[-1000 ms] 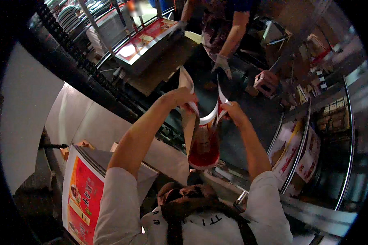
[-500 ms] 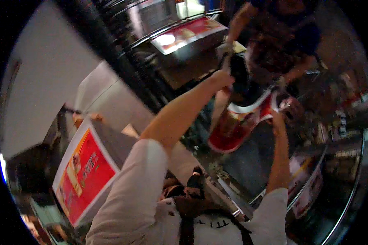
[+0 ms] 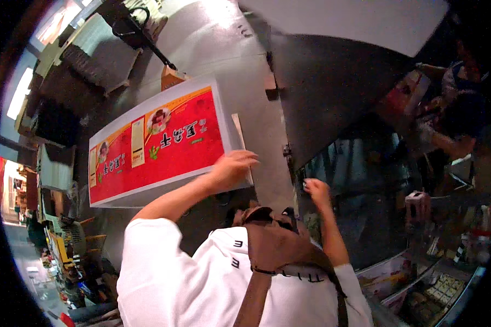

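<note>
Left hand [image 3: 235,168] by the pile [image 3: 169,147], right hand [image 3: 317,192] well apart from it.

The left hand, near the frame's centre, is loosely open with nothing seen in its grasp; it overlaps the pile's lower right corner, and whether it touches cannot be told. The right hand, right of centre, has its fingers curled in; whether they pinch anything cannot be told. The pile, its top sheet red with a white border and an orange band, lies left of centre. A pale strip [image 3: 240,133] runs by its right edge, a wooden block [image 3: 172,78] at its upper edge. A white panel [image 3: 360,22] fills the upper right; a co-worker [image 3: 466,111] is at the far right, above a pink block [image 3: 418,204].
</note>
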A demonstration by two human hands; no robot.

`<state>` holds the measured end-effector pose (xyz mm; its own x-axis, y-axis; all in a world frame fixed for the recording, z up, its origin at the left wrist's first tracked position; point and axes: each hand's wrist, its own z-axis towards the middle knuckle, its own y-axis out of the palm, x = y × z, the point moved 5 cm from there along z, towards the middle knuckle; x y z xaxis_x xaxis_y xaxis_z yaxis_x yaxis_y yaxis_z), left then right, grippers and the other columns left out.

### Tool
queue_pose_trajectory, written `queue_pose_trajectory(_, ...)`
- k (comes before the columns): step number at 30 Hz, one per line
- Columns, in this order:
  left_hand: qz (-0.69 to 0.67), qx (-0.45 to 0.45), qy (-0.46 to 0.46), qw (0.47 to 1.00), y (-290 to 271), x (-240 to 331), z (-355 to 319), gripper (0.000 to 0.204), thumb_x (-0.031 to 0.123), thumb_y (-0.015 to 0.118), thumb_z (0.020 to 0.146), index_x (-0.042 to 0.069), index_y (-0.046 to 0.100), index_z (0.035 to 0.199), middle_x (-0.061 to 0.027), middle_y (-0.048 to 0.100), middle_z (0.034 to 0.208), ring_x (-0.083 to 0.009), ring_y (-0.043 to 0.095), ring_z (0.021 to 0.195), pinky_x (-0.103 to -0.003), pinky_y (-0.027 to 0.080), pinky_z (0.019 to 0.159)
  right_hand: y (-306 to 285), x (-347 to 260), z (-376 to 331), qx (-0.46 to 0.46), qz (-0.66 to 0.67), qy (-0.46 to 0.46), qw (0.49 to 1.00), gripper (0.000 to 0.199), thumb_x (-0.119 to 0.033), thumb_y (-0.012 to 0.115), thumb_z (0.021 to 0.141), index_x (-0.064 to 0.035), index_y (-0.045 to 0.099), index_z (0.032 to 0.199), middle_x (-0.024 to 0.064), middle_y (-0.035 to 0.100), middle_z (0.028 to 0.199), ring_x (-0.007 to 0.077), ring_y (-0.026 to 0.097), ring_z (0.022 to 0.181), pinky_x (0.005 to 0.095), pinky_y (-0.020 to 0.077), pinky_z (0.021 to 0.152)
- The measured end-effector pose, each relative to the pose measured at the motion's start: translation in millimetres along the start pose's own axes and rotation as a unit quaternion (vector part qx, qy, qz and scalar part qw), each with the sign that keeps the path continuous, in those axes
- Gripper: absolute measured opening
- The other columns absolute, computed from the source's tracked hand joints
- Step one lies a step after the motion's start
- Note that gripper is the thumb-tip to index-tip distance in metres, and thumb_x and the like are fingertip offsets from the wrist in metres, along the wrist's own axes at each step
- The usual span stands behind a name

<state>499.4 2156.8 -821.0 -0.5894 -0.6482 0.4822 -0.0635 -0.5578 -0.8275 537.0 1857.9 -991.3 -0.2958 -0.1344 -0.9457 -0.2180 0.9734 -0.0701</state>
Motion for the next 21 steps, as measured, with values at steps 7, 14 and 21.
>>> queue_pose_trajectory(7, 0.209, 0.002, -0.204, 0.956, -66, -89, -196, 0.044, 0.022, 0.061, 0.075, 0.015, 0.050, 0.117, -0.0061, 0.043, 0.128, -0.0232, 0.036, 0.122, -0.043, 0.026, 0.099, 221, -105, 24, -0.017, -0.247, -0.205, 0.947, 0.023, -0.023, 0.056, 0.079, -0.0008, 0.064, 0.080, 0.0106, 0.062, 0.068, 0.0215, 0.060, 0.064, 0.0314, 0.0449, 0.061)
queue_pose_trajectory(14, 0.169, 0.051, -0.196, 0.965, -60, -109, -217, 0.045, 0.028, 0.060, 0.077, 0.017, 0.049, 0.119, -0.0041, 0.041, 0.130, -0.0204, 0.035, 0.123, -0.044, 0.024, 0.100, 266, -113, 29, 0.016, -0.403, -0.116, 0.908, 0.021, -0.024, 0.062, 0.073, -0.0046, 0.066, 0.079, 0.0138, 0.064, 0.077, 0.0281, 0.062, 0.073, 0.0362, 0.0476, 0.067)
queue_pose_trajectory(21, 0.158, 0.061, -0.197, 0.966, -66, -113, -224, 0.043, 0.028, 0.060, 0.077, 0.017, 0.050, 0.118, -0.0039, 0.042, 0.129, -0.0203, 0.035, 0.123, -0.044, 0.024, 0.100, 278, -132, 24, 0.022, -0.489, -0.103, 0.866, 0.018, -0.024, 0.062, 0.073, -0.0066, 0.065, 0.077, 0.0130, 0.064, 0.078, 0.0299, 0.061, 0.076, 0.0396, 0.0468, 0.068)
